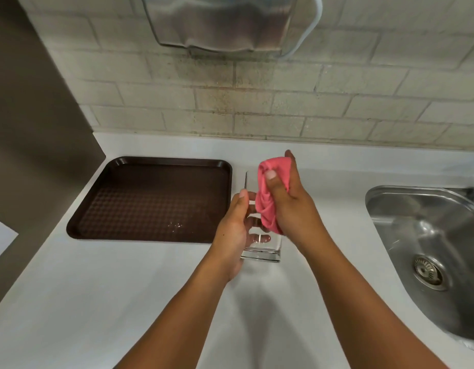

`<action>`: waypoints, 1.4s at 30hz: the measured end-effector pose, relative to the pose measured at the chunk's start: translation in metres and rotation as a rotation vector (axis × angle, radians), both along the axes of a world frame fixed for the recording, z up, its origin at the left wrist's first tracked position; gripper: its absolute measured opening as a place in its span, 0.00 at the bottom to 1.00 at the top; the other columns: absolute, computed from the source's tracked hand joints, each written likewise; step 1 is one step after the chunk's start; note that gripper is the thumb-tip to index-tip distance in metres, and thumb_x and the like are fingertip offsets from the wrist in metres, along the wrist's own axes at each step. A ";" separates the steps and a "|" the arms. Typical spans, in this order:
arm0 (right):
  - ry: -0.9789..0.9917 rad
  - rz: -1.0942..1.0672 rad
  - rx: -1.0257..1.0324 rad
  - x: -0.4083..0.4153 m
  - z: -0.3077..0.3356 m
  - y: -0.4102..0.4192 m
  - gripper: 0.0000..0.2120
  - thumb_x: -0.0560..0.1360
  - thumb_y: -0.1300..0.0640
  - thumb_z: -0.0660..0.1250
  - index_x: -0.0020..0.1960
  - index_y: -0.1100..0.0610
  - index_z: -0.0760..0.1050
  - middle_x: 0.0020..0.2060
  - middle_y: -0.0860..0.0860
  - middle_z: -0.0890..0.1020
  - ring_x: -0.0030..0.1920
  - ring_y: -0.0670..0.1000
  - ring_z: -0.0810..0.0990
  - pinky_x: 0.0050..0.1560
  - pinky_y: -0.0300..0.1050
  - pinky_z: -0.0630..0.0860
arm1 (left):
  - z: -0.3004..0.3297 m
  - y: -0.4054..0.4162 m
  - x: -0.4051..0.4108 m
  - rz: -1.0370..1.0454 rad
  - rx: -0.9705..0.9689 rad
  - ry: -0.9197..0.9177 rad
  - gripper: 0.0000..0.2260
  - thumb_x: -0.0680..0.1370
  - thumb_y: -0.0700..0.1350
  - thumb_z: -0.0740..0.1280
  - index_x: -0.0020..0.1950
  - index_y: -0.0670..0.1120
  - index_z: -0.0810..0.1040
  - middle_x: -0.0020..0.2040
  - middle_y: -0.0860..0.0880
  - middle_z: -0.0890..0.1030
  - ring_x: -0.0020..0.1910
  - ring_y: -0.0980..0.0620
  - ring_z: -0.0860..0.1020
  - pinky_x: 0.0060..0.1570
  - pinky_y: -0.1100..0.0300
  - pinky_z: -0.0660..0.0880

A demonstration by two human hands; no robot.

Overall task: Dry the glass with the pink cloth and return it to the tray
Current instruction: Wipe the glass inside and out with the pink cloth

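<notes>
Right of the tray, left hand gripped the glass; right hand clutched the pink cloth against it.

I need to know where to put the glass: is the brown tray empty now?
Empty. The dark brown plastic tray holds only some water droplets; nothing stands on it.

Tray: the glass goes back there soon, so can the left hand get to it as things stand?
Probably yes: the brown tray lies bare just beside the left hand, which holds the glass, with nothing between.
</notes>
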State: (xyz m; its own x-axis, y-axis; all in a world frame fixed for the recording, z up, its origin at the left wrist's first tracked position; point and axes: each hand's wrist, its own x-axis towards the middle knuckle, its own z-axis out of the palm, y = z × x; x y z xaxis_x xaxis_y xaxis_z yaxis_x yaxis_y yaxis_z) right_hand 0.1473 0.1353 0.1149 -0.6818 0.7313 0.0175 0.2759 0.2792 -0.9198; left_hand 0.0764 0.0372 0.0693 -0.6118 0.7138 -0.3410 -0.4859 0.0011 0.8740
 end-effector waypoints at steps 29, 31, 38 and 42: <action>0.023 0.069 0.406 0.020 0.002 -0.022 0.33 0.82 0.57 0.58 0.83 0.42 0.49 0.67 0.56 0.81 0.54 0.54 0.85 0.48 0.21 0.72 | 0.015 0.004 -0.016 0.018 0.030 0.063 0.29 0.81 0.69 0.61 0.70 0.49 0.79 0.64 0.43 0.86 0.62 0.44 0.86 0.58 0.45 0.83; -0.008 0.133 0.386 0.031 -0.005 -0.037 0.38 0.78 0.54 0.56 0.79 0.31 0.41 0.65 0.60 0.80 0.51 0.57 0.86 0.47 0.29 0.77 | 0.015 0.005 -0.020 0.044 0.012 0.085 0.28 0.83 0.68 0.60 0.68 0.47 0.79 0.63 0.43 0.85 0.61 0.44 0.85 0.55 0.47 0.82; 0.001 0.060 0.380 0.021 0.001 -0.014 0.34 0.83 0.58 0.60 0.82 0.40 0.48 0.68 0.52 0.80 0.54 0.50 0.85 0.48 0.23 0.73 | 0.012 0.007 -0.012 0.012 0.047 0.004 0.30 0.78 0.69 0.64 0.70 0.49 0.80 0.62 0.42 0.87 0.60 0.43 0.87 0.55 0.47 0.85; -0.010 0.158 0.441 0.038 -0.002 -0.037 0.41 0.78 0.53 0.55 0.69 0.19 0.31 0.71 0.61 0.76 0.61 0.62 0.82 0.54 0.39 0.80 | 0.011 0.009 -0.016 0.037 0.016 0.086 0.32 0.76 0.71 0.62 0.67 0.48 0.79 0.65 0.43 0.85 0.66 0.41 0.83 0.64 0.41 0.79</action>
